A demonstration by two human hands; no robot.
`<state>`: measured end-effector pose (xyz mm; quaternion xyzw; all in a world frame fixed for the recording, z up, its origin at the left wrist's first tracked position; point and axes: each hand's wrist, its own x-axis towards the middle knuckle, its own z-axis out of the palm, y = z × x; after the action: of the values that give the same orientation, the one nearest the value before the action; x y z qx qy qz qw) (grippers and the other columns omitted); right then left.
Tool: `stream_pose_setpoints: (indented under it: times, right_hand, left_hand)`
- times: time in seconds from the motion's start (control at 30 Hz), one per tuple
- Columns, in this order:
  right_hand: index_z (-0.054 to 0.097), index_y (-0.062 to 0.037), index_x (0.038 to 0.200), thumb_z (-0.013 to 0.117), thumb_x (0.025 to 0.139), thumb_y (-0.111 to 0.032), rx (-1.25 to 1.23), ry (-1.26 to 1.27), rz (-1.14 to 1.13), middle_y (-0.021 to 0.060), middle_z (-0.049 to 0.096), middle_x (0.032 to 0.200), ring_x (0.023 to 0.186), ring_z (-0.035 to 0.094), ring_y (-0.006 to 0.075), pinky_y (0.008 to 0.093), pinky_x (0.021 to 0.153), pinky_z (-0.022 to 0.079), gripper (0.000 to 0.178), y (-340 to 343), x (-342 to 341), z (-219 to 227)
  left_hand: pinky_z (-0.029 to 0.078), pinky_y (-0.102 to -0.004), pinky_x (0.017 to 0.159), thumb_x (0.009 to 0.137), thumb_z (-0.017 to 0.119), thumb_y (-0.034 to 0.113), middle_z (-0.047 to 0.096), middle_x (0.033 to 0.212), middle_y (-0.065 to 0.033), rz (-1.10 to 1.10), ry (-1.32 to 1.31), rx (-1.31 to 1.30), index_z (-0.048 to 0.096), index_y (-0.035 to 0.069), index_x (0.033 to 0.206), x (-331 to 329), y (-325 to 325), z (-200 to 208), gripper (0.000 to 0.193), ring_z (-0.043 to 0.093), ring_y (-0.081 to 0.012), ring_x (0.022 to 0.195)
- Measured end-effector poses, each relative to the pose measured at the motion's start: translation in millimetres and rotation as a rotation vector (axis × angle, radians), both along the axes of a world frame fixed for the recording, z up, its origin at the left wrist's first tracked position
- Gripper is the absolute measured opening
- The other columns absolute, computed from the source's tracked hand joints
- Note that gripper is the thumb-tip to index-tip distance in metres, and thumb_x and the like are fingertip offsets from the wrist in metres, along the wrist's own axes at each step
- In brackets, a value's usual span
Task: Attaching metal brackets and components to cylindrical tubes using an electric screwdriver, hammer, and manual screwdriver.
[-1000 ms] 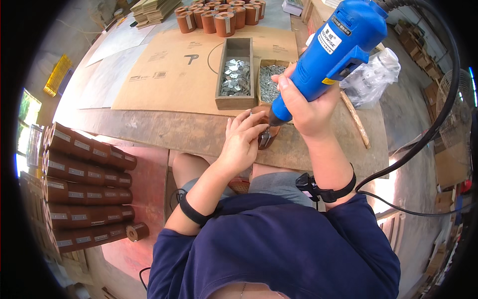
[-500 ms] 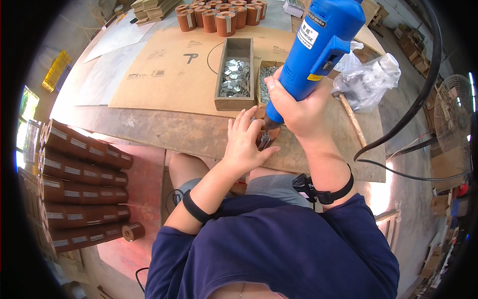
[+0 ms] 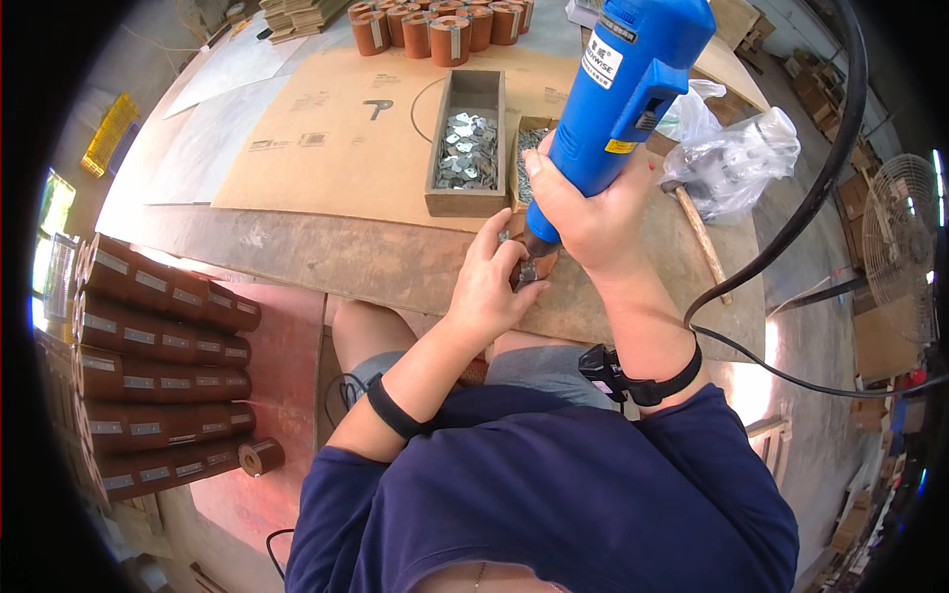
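Observation:
A large blue power screwdriver is gripped in my right hand, its body leaning up and to the right. The dark tip of the tool meets a small brown cylinder near the front edge of the table. Around the left side of that cylinder my left hand is closed, thumb and fingers close to the tool's tip. Most of the cylinder is hidden by the hands and the tool. Beyond them stands a wooden box of flat metal plates, next to a smaller box of small metal fasteners.
A hammer and a clear plastic bag lie at the right. Several brown cylinders stand at the back on cardboard. Stacked cylinder rows fill the lower left. The tool's black cable loops at the right.
The screwdriver has moved slightly left and down. My left fingers have drawn in closer around the brown cylinder, and the cable has shifted at the right.

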<state>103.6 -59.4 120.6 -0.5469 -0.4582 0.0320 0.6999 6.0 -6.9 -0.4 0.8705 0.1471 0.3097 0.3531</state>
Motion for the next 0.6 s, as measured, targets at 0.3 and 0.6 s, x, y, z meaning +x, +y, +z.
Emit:
stream_pose_setpoints:
  times: [0.3, 0.6]
  right_hand:
    - [0.048, -0.0007, 0.096, 0.064, 0.063, -0.008, 0.020, -0.012, 0.003, 0.0060, 0.055, 0.079, 0.068, 0.053, 0.0133, 0.0265, 0.062, 0.045, 0.037, 3.3, 0.9, -4.1]
    - [0.050, -0.0003, 0.091, 0.062, 0.066, -0.004, 0.016, -0.009, 0.105, 0.0048, 0.056, 0.075, 0.064, 0.054, 0.0113, 0.0249, 0.059, 0.045, 0.028, 1.8, 5.6, -5.3]
  left_hand:
    - [0.039, -0.0425, 0.088, 0.054, 0.076, 0.011, 0.037, 0.123, -0.0270, -0.010, -0.002, -0.111, 0.051, 0.001, 0.080, 1.4, -2.0, 1.1, 0.038, 0.041, -0.0414, 0.110]
    - [0.040, -0.0424, 0.087, 0.054, 0.076, 0.012, 0.037, 0.123, -0.0271, 0.001, 0.023, -0.116, 0.050, 0.001, 0.079, 1.1, -2.2, 1.8, 0.037, 0.042, -0.0415, 0.109]
